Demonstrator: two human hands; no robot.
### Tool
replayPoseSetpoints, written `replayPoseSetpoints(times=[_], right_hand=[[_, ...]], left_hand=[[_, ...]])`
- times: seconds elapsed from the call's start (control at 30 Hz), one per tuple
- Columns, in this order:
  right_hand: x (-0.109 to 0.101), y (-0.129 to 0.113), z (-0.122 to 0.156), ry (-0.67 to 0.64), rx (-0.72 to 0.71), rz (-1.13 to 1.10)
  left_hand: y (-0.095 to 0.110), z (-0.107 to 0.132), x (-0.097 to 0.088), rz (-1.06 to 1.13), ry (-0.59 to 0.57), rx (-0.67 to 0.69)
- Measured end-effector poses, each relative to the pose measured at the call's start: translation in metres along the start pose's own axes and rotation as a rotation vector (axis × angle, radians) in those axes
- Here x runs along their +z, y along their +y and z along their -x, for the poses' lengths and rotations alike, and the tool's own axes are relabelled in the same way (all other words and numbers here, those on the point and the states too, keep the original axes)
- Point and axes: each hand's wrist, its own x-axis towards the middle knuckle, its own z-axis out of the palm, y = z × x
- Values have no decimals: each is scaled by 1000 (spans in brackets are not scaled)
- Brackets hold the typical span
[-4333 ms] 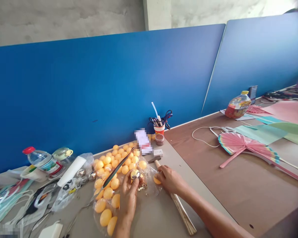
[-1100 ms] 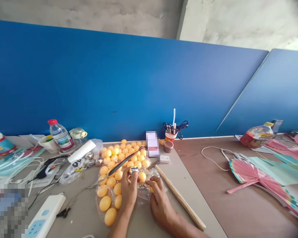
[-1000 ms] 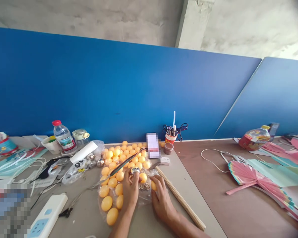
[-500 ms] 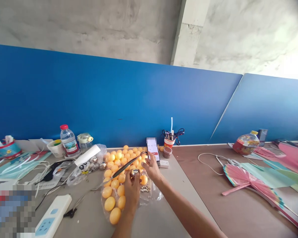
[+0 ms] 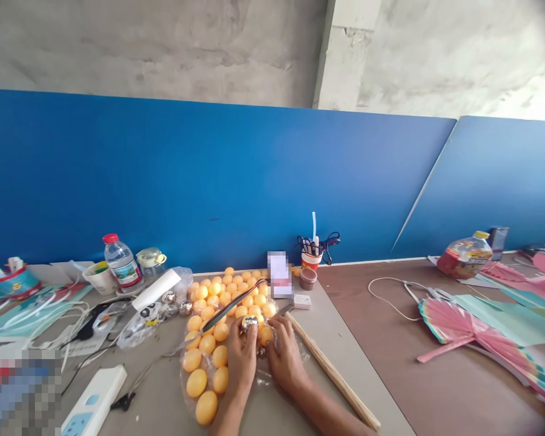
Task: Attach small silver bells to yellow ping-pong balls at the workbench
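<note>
Well left of the fingers are the bottle [image 5: 123, 266] and, closer in front, the power strip [image 5: 96, 392]. Just beside the left fingers lie bagged orange balls [image 5: 207, 344], a dark strip [image 5: 218, 316] across them. The left fingers [image 5: 234, 334] are closed round the silvery ball [image 5: 249, 322], as half a second ago. Between both hands, small silver pieces [image 5: 261, 351] show, partly hidden. The right fingers [image 5: 279, 330], then spread at the phone [image 5: 280, 272], are now down and curled beside the pieces; whether they grip one, I cannot tell. The phone is beyond them. The sticks [image 5: 331, 371], covered by the forearm then, show again just right of these fingers. The pink fan [image 5: 470, 330] lies well to their right.
</note>
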Motion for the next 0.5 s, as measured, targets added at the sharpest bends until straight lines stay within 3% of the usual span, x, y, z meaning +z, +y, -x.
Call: replayPoseSetpoints(times=[0.5], right_hand=[[-6, -2, -3, -64, 28, -49]], left_hand=[[-14, -1, -4, -175, 19, -31]])
